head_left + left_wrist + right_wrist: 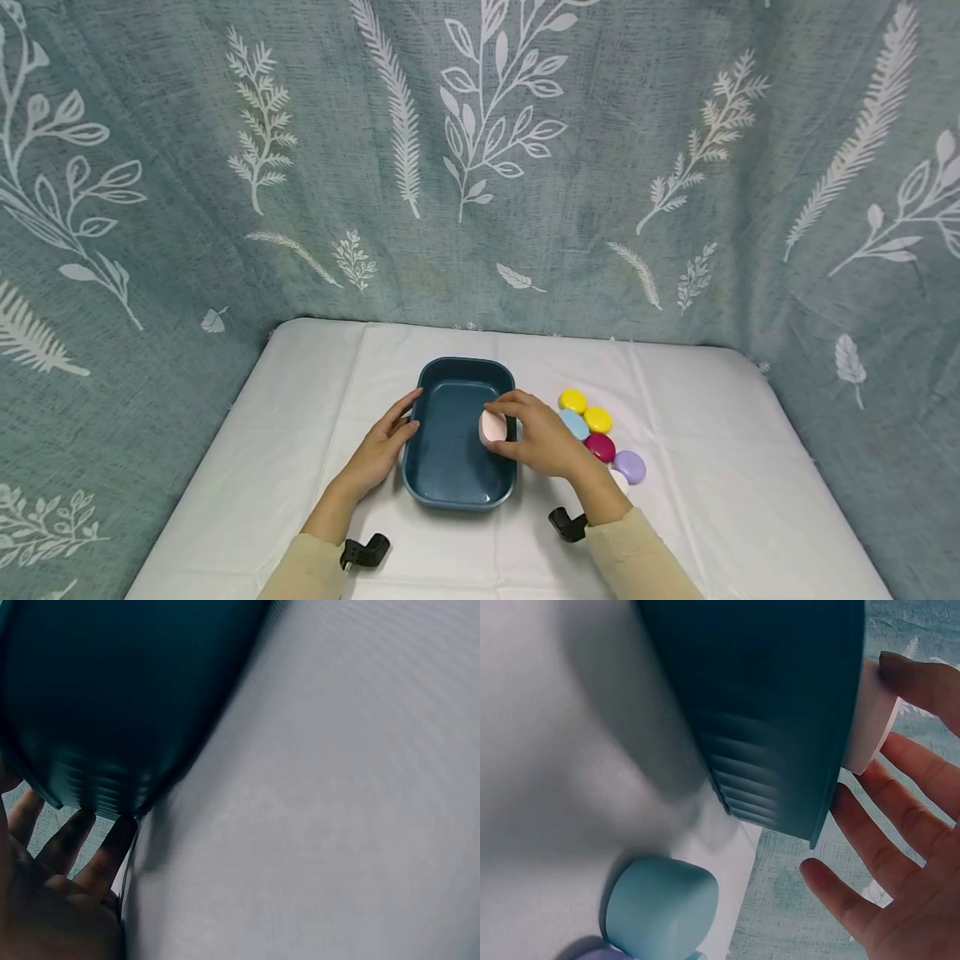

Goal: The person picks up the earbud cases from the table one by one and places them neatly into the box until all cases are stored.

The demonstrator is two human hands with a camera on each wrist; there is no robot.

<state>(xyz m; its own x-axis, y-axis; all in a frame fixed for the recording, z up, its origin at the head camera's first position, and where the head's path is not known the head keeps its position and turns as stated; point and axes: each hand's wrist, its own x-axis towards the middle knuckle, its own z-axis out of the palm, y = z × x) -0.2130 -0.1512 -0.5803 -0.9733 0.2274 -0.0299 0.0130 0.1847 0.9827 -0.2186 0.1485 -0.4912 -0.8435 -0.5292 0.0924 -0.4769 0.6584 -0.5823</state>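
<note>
Fingertips of the right hand (pixel 542 433) pinch a pale pink block (pixel 492 427) over the blue tray (pixel 459 505), by its right rim; the left hand's (pixel 375 454) extended fingers touch its left side. Rounded coloured pieces (pixel 600 447) lie toward the desk's (pixel 750 483) right edge.

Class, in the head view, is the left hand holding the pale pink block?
No, the right hand pinches the pale pink block; the left hand touches the blue tray.
</note>
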